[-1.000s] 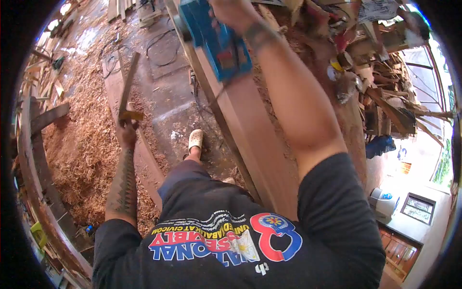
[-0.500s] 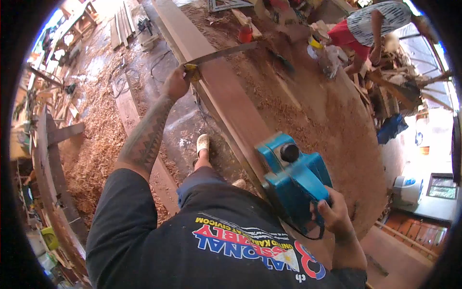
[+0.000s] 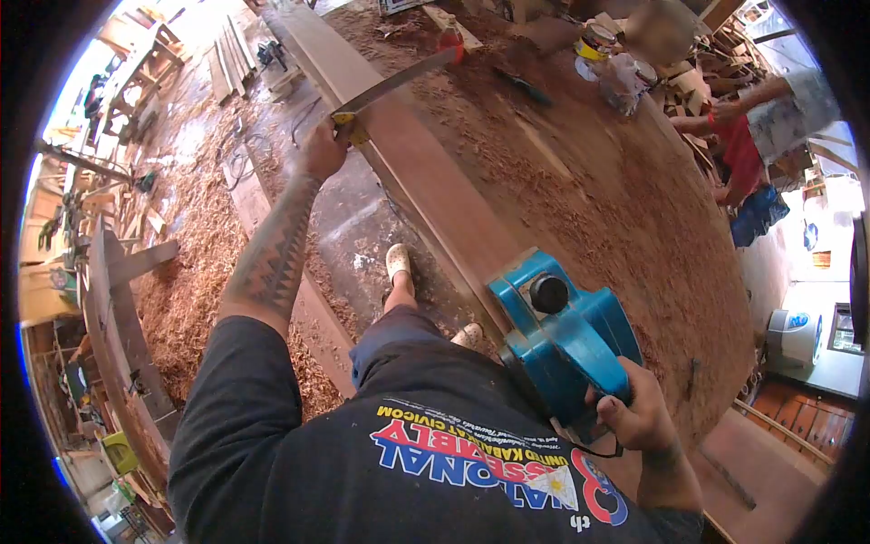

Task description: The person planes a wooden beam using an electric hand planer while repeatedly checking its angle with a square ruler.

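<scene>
My right hand (image 3: 634, 412) is wrapped round the rear handle of a turquoise electric planer (image 3: 580, 331), which rests on the near part of a long reddish-brown board (image 3: 435, 186). The planer has a black front knob, and its underside is hidden. My left hand (image 3: 323, 150), arm stretched forward, grips the yellow end of a flat metal blade tool (image 3: 394, 83) resembling a try square. Its yellow part is at the board's left edge, while the blade reaches across and beyond the top. Some of my left fingers are hidden.
Wood shavings (image 3: 195, 299) cover much of the floor. Another plank (image 3: 317, 304) lies left of my legs. A person in red shorts (image 3: 745, 150) bends near scrap wood at the right. Clear plastic bags (image 3: 625, 83) and a dark tool (image 3: 524, 86) lie beyond the board.
The blade has turned, its far end shifting away and left. The planer stays on the board in my right hand. The other person has moved right and lower in view.
</scene>
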The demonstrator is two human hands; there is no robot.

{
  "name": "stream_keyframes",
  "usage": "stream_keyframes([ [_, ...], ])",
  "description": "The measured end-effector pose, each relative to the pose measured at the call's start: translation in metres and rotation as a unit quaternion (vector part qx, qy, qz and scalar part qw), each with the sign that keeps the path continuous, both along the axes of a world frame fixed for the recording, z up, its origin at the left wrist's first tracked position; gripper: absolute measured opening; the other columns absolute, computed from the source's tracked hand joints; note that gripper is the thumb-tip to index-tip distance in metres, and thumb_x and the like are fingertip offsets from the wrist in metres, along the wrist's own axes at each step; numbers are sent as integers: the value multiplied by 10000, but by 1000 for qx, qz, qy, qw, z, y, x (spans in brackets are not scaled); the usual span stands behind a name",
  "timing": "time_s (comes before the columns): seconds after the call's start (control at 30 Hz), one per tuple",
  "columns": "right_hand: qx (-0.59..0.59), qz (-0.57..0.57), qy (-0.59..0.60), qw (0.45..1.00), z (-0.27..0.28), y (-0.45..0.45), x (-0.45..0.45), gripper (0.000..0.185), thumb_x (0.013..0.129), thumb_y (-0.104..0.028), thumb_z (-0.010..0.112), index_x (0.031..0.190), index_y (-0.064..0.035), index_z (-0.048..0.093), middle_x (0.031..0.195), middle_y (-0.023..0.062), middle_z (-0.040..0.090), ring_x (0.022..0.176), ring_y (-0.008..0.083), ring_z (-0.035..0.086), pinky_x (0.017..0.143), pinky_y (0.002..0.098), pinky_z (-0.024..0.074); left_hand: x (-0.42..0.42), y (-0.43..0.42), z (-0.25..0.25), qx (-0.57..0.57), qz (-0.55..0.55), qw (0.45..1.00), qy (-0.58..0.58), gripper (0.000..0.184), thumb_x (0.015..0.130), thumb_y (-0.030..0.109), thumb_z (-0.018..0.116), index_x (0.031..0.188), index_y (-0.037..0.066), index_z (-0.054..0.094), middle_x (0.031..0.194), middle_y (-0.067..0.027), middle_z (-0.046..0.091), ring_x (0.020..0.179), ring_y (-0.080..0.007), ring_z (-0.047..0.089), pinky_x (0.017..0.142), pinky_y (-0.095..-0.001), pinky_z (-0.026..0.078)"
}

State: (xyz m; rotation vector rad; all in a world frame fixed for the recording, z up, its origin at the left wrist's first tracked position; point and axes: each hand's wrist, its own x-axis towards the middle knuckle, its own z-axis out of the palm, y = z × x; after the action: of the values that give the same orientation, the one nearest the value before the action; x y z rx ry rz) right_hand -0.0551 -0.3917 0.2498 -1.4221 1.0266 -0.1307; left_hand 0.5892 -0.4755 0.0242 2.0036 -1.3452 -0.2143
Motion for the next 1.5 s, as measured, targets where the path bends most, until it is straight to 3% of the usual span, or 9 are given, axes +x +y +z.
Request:
stream_keyframes([
  [0.43,-58,60,-38,996,-26,-69,119,580,1020,-580,696,1102,-10,627,857,28,622,685,106,615,609,271,512,-5,3,-3,-7,4,999,38,347,1088,325,607,1218,21,712,1105,-291,754,1078,-492,716,905,-550,559],
  [0.7,-75,61,-64,993,-23,-166,328,473,1080,-502,640,1056,-30,632,808,25,606,586,100,586,525,271,481,39,25,-21,-94,129,959,234,331,1090,285,658,1234,-11,694,1043,-233,791,889,-325,810,755,-440,623],
  [0.77,-81,73,-91,990,-29,-198,391,497,1069,-526,644,965,-41,633,753,24,596,536,111,590,482,294,476,73,54,-13,-165,131,975,72,267,1087,190,660,1234,-32,679,993,-173,800,816,-256,810,667,-365,649],
  [0.83,-101,90,-120,983,-36,-229,455,550,1050,-562,649,872,-42,637,701,35,600,512,136,617,458,321,492,114,75,-17,-213,169,918,290,252,1089,174,652,1238,-26,688,1084,-187,768,915,-250,787,690,-359,658],
  [0.93,-142,120,-173,967,-51,-280,556,598,1034,-585,656,817,-27,649,680,64,628,545,168,668,472,347,537,172,120,-20,-167,196,956,140,294,1123,187,597,1292,-50,636,1219,-174,719,961,-281,776,753,-340,688],
  [1.13,-234,151,-178,944,-37,-346,718,480,1150,-471,506,1166,-46,726,869,110,715,586,245,681,526,403,551,200,154,10,-224,288,891,268,337,1139,219,589,1317,-65,559,1155,-183,711,888,-290,809,747,-357,711],
  [1.27,-190,188,-293,918,-69,-356,717,468,1133,-492,527,1262,-59,648,714,140,673,486,244,631,471,414,533,199,153,25,-231,275,893,272,333,1135,216,596,1327,-55,566,1163,-177,716,897,-305,808,754,-358,712],
  [1.4,-191,125,-202,952,-48,-283,557,555,1058,-553,633,869,-33,673,699,47,637,561,155,658,491,352,532,203,142,-14,-160,191,950,188,335,1100,206,658,1320,-44,621,1187,-194,729,973,-296,764,824,-411,646],
  [1.5,-118,57,-192,973,-38,-219,411,559,1047,-330,708,1494,-77,487,810,51,641,571,115,585,482,294,456,132,96,-1,-134,139,938,289,279,1077,222,694,1228,-14,695,1162,-155,755,904,-254,767,740,-409,627],
])
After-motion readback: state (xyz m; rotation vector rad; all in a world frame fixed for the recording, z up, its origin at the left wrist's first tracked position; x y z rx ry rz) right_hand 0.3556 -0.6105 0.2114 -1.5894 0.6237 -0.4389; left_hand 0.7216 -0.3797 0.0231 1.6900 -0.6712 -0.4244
